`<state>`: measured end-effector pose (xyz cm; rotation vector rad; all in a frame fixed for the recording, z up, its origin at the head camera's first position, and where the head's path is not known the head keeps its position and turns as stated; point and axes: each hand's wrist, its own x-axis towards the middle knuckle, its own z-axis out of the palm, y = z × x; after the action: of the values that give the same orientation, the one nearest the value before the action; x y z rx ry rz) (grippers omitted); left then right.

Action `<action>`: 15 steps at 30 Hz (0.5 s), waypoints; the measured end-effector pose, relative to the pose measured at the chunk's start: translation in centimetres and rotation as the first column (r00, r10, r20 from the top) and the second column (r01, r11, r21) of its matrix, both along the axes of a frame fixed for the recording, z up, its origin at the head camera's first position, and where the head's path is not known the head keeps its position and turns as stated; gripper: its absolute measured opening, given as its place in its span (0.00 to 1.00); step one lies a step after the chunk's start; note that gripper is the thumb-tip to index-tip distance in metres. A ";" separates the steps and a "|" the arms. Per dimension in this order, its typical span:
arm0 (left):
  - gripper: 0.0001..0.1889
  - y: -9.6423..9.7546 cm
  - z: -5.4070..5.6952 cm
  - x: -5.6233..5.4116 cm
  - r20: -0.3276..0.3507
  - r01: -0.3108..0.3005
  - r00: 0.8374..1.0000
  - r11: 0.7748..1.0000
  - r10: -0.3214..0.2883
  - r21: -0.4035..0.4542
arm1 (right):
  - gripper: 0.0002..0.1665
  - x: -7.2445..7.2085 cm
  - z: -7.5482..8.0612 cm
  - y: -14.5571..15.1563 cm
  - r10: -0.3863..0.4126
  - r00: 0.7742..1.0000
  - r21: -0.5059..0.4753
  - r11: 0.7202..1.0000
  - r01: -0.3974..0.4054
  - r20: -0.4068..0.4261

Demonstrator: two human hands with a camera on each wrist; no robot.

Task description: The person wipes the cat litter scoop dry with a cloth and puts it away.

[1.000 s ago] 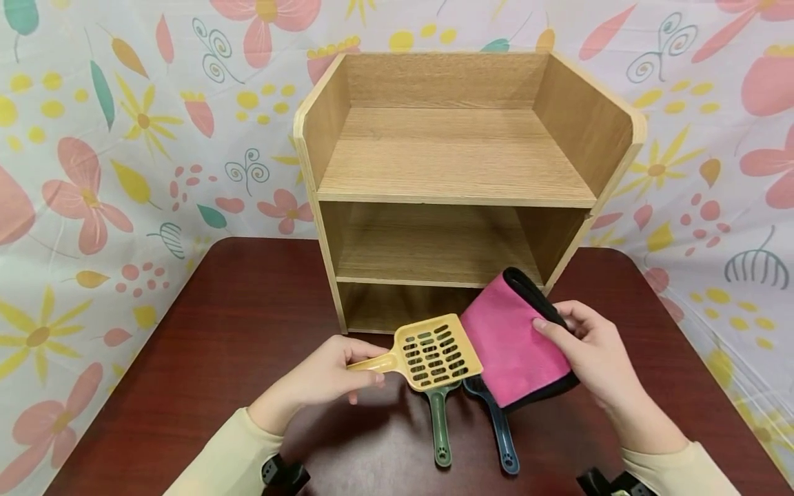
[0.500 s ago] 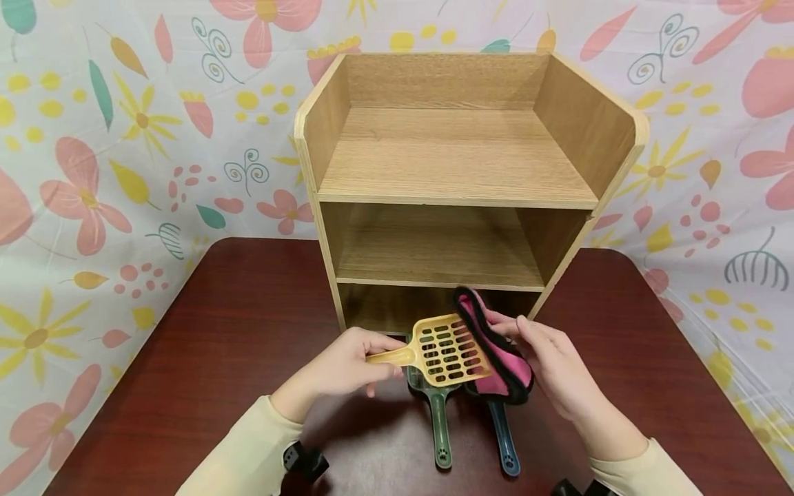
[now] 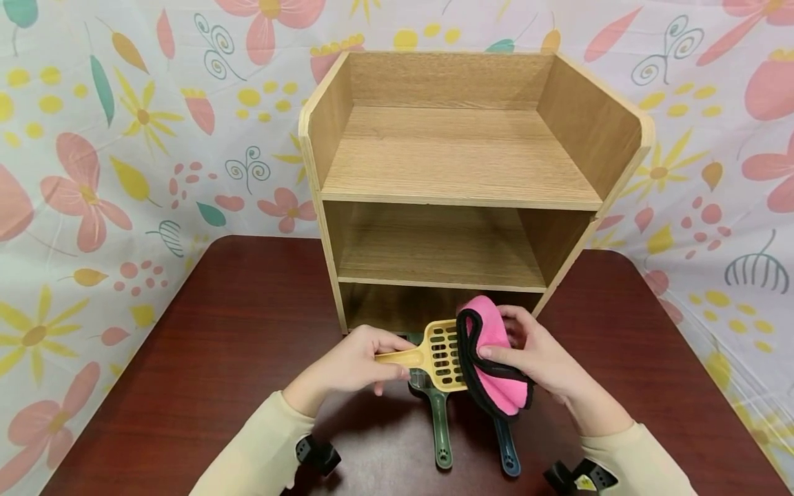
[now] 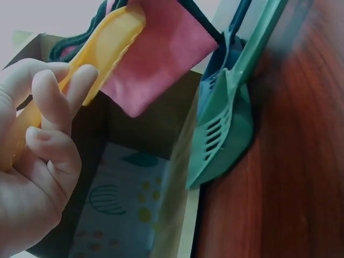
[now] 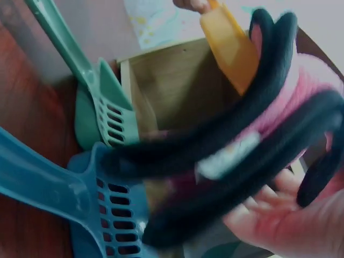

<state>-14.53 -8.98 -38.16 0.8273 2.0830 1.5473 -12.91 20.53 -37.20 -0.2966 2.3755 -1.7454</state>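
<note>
My left hand (image 3: 347,365) pinches the handle of a yellow slotted litter scoop (image 3: 426,356), held level above the table. In my right hand (image 3: 542,362) is a pink cloth (image 3: 492,327) with black edging, gripped between thumb and fingers. The cloth is folded over the far end of the yellow scoop's head and hides it. Beneath them, a green litter scoop (image 3: 440,430) and a blue litter scoop (image 3: 506,448) lie with handles toward me. Their heads are partly covered in the head view; the right wrist view shows the slotted blue scoop (image 5: 75,196) and green scoop (image 5: 86,115).
A wooden shelf unit (image 3: 459,155) with a walled top and two compartments below stands just behind the scoops. The dark red-brown table (image 3: 186,386) extends to both sides. A flowered cloth backdrop (image 3: 143,172) hangs behind. Each wrist wears a small black camera (image 3: 318,455).
The cloth has gone from spread flat at the scoop's right to folded around the scoop's end. My right hand has moved left with it; my left hand and yellow scoop have shifted slightly right.
</note>
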 end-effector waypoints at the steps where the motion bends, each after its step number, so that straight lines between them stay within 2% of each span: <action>1: 0.16 0.1 0.0 -0.1 -0.001 0.000 1.000 1.000 0.000 0.000 | 0.32 -0.1 0.0 0.1 0.019 0.999 -0.007 1.000 -0.019 0.041; 4: 0.14 0.4 0.0 -0.4 -0.038 -0.026 0.999 0.999 0.026 -0.020 | 0.27 -0.3 0.1 0.3 0.031 0.990 -0.040 0.999 -0.026 0.138; 6: 0.13 0.7 0.1 -0.7 -0.137 -0.069 0.989 0.996 0.061 -0.055 | 0.22 -0.3 0.0 0.2 0.006 0.988 -0.069 0.998 0.005 0.154; 7: 0.12 0.8 0.0 -0.8 -0.198 -0.096 0.977 0.993 0.082 -0.063 | 0.19 -0.3 0.0 0.1 -0.016 0.988 -0.081 0.996 0.029 0.155; 8: 0.11 0.9 0.0 -0.9 -0.269 -0.126 0.958 0.990 0.104 -0.065 | 0.17 -0.3 -0.1 0.0 -0.043 0.987 -0.092 0.994 0.058 0.154; 10: 0.11 1.0 0.0 -1.1 -0.409 -0.181 0.900 0.982 0.148 -0.044 | 0.14 -0.3 -0.2 -0.1 -0.086 0.984 -0.119 0.987 0.105 0.157; 11: 0.11 1.1 -0.1 -1.2 -0.462 -0.202 0.871 0.979 0.169 -0.023 | 0.13 -0.2 -0.2 -0.2 -0.101 0.981 -0.131 0.984 0.123 0.163; 12: 0.11 1.1 -0.1 -1.3 -0.496 -0.216 0.847 0.976 0.190 0.004 | 0.13 -0.2 -0.2 -0.3 -0.114 0.979 -0.148 0.979 0.139 0.171; 14: 0.12 1.2 -0.2 -1.4 -0.523 -0.228 0.823 0.972 0.221 0.052 | 0.14 -0.1 -0.3 -0.4 -0.129 0.975 -0.173 0.972 0.161 0.183; 15: 0.12 1.2 -0.2 -1.4 -0.524 -0.233 0.819 0.970 0.233 0.067 | 0.15 -0.1 -0.3 -0.4 -0.133 0.974 -0.177 0.970 0.166 0.183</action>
<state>-15.93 -7.80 -38.40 1.1375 2.6644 1.5649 -13.03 20.09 -37.51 0.0093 2.1643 -1.9840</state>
